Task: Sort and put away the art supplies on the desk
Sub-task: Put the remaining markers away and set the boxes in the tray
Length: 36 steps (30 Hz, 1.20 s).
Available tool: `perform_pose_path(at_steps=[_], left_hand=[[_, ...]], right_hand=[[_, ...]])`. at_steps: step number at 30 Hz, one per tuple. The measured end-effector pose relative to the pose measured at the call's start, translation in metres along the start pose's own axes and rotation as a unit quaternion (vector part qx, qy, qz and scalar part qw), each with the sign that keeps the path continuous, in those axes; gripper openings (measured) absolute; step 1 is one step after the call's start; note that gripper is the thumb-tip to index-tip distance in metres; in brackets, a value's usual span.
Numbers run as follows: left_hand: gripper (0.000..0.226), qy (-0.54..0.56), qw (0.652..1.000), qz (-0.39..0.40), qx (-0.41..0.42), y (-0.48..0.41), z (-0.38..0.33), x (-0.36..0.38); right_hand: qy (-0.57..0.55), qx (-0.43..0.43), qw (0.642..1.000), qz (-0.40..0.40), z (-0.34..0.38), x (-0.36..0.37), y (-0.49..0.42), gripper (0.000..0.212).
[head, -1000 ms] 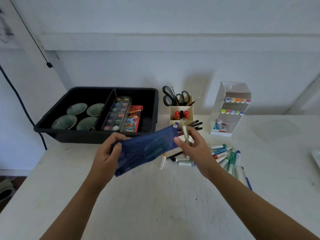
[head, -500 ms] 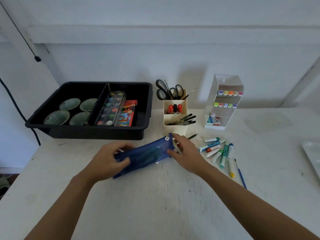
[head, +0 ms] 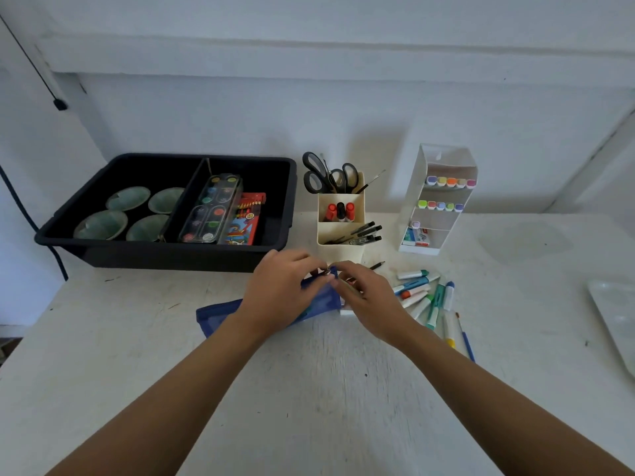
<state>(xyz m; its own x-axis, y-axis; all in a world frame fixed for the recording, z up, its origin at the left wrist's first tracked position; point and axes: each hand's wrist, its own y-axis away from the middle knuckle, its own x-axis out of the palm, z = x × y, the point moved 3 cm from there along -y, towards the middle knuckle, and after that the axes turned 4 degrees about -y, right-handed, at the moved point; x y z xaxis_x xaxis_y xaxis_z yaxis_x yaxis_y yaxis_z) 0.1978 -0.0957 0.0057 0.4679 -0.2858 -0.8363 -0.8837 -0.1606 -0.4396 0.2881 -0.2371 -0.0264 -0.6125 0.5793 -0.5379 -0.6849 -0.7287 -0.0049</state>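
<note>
Blue pouch point(head: 220, 315) lies on the tabletop point(head: 323, 379); I see the left hand point(head: 278, 288) curling its fingers around the zipper end, the right hand point(head: 369, 295) pinching there, markers point(head: 421, 293) just beside.

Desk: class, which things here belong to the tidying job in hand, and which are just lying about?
In the job: pouch, pinched at its zip end by the left hand and right hand; loose markers; cup; rack; bin.
Lying about: wall cable; white tray, far right.
</note>
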Motion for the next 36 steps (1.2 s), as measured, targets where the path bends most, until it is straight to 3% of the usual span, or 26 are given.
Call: perform_pose_path(at_steps=[4, 8, 15, 20, 25, 30, 33, 36], left_hand=[[0.014, 0.003, 1.000, -0.017, -0.004, 0.005, -0.005, -0.006], [0.017, -0.033, 0.999, -0.029, -0.030, 0.006, -0.007, -0.011], [0.020, -0.017, 0.990, 0.102, -0.090, 0.007, 0.007, -0.015], [0.024, 0.003, 0.981, 0.111, -0.159, 0.025, 0.033, -0.029], [0.027, 0.023, 0.976, 0.092, -0.194, 0.040, 0.049, -0.039], [0.024, 0.030, 0.977, 0.080, -0.195, 0.049, 0.046, -0.035], [0.022, 0.026, 0.978, 0.086, -0.187, 0.052, 0.045, -0.033], [0.018, 0.023, 0.979, 0.092, -0.183, 0.051, 0.043, -0.033]], right_hand=[[0.004, 0.013, 1.000, 0.023, 0.005, 0.001, -0.001, 0.031], [0.053, -0.029, 0.998, 0.023, 0.011, 0.003, 0.000, 0.025], [0.047, -0.027, 0.998, 0.015, 0.005, -0.001, -0.002, 0.018], [-0.019, 0.004, 0.998, -0.053, -0.005, -0.018, 0.003, 0.010], [-0.045, 0.006, 0.997, -0.065, -0.009, -0.027, 0.009, 0.008], [-0.109, -0.011, 0.986, -0.128, -0.003, -0.031, 0.013, 0.024], [-0.053, -0.049, 0.988, -0.135, 0.011, -0.029, 0.007, 0.024], [0.014, -0.114, 0.991, -0.073, 0.030, -0.022, 0.001, 0.022]])
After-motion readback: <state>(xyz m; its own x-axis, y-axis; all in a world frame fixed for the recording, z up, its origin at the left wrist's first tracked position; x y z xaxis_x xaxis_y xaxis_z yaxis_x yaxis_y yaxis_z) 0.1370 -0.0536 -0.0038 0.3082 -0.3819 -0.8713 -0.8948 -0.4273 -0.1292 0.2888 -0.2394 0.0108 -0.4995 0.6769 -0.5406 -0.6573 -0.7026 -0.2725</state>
